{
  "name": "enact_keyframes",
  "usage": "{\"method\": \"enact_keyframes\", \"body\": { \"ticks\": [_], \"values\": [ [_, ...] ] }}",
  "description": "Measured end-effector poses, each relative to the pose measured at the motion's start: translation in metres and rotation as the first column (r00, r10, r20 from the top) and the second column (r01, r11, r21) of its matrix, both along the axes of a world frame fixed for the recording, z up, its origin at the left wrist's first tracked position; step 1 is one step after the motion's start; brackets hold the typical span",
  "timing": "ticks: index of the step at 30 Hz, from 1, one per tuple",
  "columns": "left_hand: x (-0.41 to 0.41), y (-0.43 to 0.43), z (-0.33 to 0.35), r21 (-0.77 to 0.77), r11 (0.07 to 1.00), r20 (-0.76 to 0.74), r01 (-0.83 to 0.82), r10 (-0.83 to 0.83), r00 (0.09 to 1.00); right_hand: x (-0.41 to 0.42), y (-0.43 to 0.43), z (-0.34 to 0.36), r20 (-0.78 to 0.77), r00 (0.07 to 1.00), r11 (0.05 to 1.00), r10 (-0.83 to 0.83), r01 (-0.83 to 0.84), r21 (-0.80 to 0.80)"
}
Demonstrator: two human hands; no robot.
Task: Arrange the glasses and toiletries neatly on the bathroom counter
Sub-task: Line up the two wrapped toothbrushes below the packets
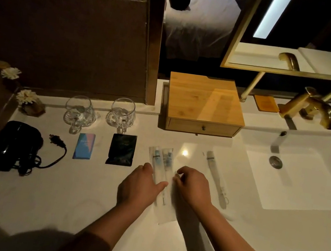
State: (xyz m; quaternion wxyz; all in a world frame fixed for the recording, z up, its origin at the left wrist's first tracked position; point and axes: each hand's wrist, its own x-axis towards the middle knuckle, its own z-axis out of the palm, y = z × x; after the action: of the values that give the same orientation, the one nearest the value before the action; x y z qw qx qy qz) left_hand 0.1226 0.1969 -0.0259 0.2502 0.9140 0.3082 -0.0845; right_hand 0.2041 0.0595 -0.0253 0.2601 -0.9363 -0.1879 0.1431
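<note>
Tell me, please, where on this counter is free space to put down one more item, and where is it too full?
Free: the counter strip along the near edge, in front of the hair dryer, and the patch between the wooden box and the toothbrush packets. Crowded: the row from the hair dryer to the black sachet, and around both hands.

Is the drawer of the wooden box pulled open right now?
No, the drawer sits flush with the front of the wooden box, its small knob showing and no gap around it.
</note>
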Motion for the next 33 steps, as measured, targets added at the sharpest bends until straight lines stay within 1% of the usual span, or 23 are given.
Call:
{"method": "enact_keyframes", "body": {
  "ticks": [3, 7, 10, 13, 17, 19, 23, 27, 29, 33],
  "values": [
    [-0.002, 0.002, -0.002, -0.008, 0.999, 0.001, -0.044, 0.044, 0.999, 0.004, 0.005, -0.001, -0.002, 1.0, 1.0, 0.01, -0.01, -0.017],
    [-0.006, 0.007, -0.005, -0.026, 0.995, 0.03, -0.092, 0.093, 0.995, 0.004, 0.013, 0.001, 0.012, 1.0, 0.995, 0.021, -0.02, -0.095],
    [-0.009, 0.01, -0.005, -0.085, 0.986, 0.029, -0.14, 0.143, 0.989, 0.002, 0.022, 0.001, 0.008, 0.999, 0.99, 0.047, -0.046, -0.131],
    [-0.013, 0.013, -0.002, -0.148, 0.97, 0.025, -0.193, 0.199, 0.98, 0.002, 0.028, -0.002, -0.022, 1.0, 0.991, 0.01, -0.013, -0.136],
    [-0.024, 0.018, -0.002, -0.268, 0.936, 0.05, -0.229, 0.251, 0.967, 0.006, 0.025, -0.002, -0.104, 0.991, 0.996, -0.086, 0.082, -0.042],
    [-0.032, 0.024, -0.002, -0.319, 0.92, 0.069, -0.229, 0.263, 0.962, 0.008, 0.021, -0.001, -0.138, 0.98, 0.988, -0.142, 0.148, 0.032],
    [-0.053, 0.044, 0.002, -0.333, 0.909, 0.116, -0.25, 0.303, 0.946, 0.006, 0.016, 0.004, -0.193, 0.964, 0.963, -0.185, 0.217, 0.159],
    [-0.084, 0.072, 0.01, -0.299, 0.907, 0.166, -0.296, 0.355, 0.92, -0.006, 0.029, 0.014, -0.226, 0.965, 0.956, -0.131, 0.183, 0.228],
    [-0.101, 0.084, 0.016, -0.287, 0.895, 0.183, -0.341, 0.401, 0.898, -0.014, 0.039, 0.017, -0.236, 0.968, 0.955, -0.082, 0.144, 0.259],
    [-0.132, 0.101, 0.019, -0.224, 0.878, 0.167, -0.422, 0.461, 0.871, -0.031, 0.061, 0.012, -0.289, 0.956, 0.96, 0.05, 0.034, 0.278]
  ]
}}
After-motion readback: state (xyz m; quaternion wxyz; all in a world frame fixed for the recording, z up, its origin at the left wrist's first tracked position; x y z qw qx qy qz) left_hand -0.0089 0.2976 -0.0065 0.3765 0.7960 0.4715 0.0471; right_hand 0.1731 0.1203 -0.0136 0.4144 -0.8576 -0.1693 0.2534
